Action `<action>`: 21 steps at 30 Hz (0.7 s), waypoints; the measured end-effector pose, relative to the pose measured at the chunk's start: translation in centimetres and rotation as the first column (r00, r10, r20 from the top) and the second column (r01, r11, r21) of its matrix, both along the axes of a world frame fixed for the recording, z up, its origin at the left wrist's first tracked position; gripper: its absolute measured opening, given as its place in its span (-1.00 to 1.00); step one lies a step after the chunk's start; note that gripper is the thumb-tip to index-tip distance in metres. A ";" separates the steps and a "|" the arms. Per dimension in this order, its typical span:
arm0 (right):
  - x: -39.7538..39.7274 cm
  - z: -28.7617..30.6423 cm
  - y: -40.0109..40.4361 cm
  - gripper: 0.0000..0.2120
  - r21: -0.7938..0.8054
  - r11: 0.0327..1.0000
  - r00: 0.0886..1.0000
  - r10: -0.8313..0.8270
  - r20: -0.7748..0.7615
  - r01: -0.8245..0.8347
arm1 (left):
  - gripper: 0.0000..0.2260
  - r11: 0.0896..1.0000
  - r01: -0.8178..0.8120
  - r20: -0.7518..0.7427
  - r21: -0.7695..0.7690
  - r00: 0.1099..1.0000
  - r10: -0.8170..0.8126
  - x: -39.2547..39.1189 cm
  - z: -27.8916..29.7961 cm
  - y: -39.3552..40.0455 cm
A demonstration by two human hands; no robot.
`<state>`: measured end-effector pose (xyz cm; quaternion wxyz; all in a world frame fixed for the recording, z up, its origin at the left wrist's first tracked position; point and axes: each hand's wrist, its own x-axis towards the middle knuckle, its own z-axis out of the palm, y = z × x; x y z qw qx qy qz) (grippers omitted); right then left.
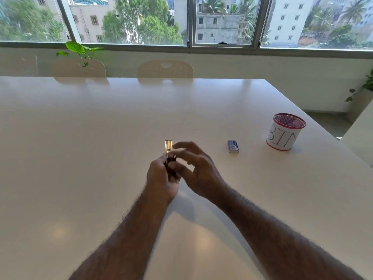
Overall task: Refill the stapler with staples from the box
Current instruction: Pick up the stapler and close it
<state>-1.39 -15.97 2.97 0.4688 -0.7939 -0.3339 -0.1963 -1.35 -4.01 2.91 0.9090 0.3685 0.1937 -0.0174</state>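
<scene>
Head view: both hands (pixel 177 168) grip a small dark stapler (pixel 169 150), metal end gleaming.

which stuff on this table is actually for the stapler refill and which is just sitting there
For the job:
- stapler, gripped in the left hand, with the right hand touching it
- small blue staple box, lying apart on the table

Just lying about:
- mesh cup labelled BIN
- chairs across the table
- plant by the window
</scene>
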 end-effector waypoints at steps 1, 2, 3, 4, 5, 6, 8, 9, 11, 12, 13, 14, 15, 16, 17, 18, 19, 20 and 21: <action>0.3 0.0 0.1 -0.78 0.070 0.995 0.997 -0.068 -0.025 0.070 | -0.80 0.999 0.003 0.018 0.035 1.000 -0.004 -0.2 0.1 -0.6; 0.6 0.2 0.1 -0.78 0.135 0.980 0.988 -0.134 -0.079 0.144 | -0.82 0.998 0.014 0.031 0.057 0.999 -0.016 -0.5 0.1 -1.3; 0.8 0.4 0.1 -0.78 0.191 0.958 0.968 -0.185 -0.167 0.216 | -0.82 0.997 0.022 0.031 0.070 0.999 -0.025 -0.7 0.1 -1.9; 1.0 0.6 0.0 -0.78 0.234 0.932 0.935 -0.204 -0.289 0.275 | -0.81 0.996 0.030 0.021 0.082 0.999 -0.032 -0.9 0.1 -2.4; 1.2 0.8 -0.1 -0.76 0.266 0.911 0.884 -0.178 -0.432 0.314 | -0.80 0.995 0.041 0.011 0.092 0.999 -0.042 -1.2 0.0 -2.9; 1.3 0.8 -0.2 -0.72 0.299 0.896 0.815 -0.110 -0.569 0.329 | -0.80 0.993 0.056 0.005 0.100 0.998 -0.057 -1.3 -0.1 -3.2; 1.3 0.9 -0.4 -0.54 0.407 0.852 0.631 0.121 -0.766 0.331 | -0.79 0.987 0.091 0.017 0.130 0.995 -0.094 -1.7 -0.3 -3.6; 1.3 0.9 -0.4 -0.43 0.472 0.815 0.525 0.254 -0.813 0.337 | -0.78 0.982 0.102 0.030 0.157 0.994 -0.108 -1.8 -0.4 -3.7; 1.2 1.1 -0.6 -0.26 0.575 0.736 0.354 0.462 -0.813 0.358 | -0.78 0.969 0.101 0.057 0.224 0.992 -0.117 -2.0 -0.5 -3.8; 1.3 1.2 -0.8 -0.22 0.614 0.700 0.318 0.526 -0.789 0.365 | -0.78 0.960 0.095 0.068 0.264 0.991 -0.116 -2.0 -0.5 -3.8; 1.5 1.2 -1.0 -0.22 0.649 0.664 0.302 0.574 -0.761 0.372 | -0.78 0.948 0.087 0.075 0.305 0.991 -0.115 -2.1 -0.6 -3.8; 1.6 1.2 -1.2 -0.22 0.675 0.635 0.292 0.610 -0.737 0.376 | -0.78 0.935 0.082 0.075 0.344 0.991 -0.114 -2.1 -0.6 -3.9; 1.7 1.1 -1.3 -0.22 0.689 0.618 0.279 0.634 -0.721 0.378 | -0.79 0.921 0.077 0.070 0.381 0.991 -0.112 -2.1 -0.6 -3.9; 1.8 1.0 -1.4 -0.21 0.697 0.608 0.263 0.652 -0.712 0.381 | -0.79 0.907 0.074 0.060 0.415 0.992 -0.108 -2.2 -0.6 -4.0; 1.9 0.9 -1.4 -0.21 0.700 0.600 0.247 0.664 -0.706 0.388 | -0.78 0.892 0.069 0.055 0.446 0.993 -0.104 -2.2 -0.6 -4.2; 1.9 0.8 -1.3 -0.23 0.701 0.588 0.234 0.675 -0.700 0.404 | -0.77 0.878 0.065 0.055 0.474 0.993 -0.103 -2.3 -0.7 -4.3; 1.9 0.6 -1.2 -0.26 0.705 0.564 0.230 0.687 -0.689 0.430 | -0.76 0.865 0.063 0.062 0.499 0.992 -0.108 -2.3 -0.8 -4.5; 1.9 0.5 -1.1 -0.29 0.713 0.527 0.235 0.702 -0.672 0.463 | -0.75 0.845 0.057 0.074 0.532 0.991 -0.113 -2.4 -0.8 -4.7; 2.0 0.5 -0.9 -0.32 0.720 0.487 0.245 0.717 -0.653 0.494 | -0.75 0.805 0.040 0.097 0.592 0.988 -0.120 -2.5 -0.9 -4.9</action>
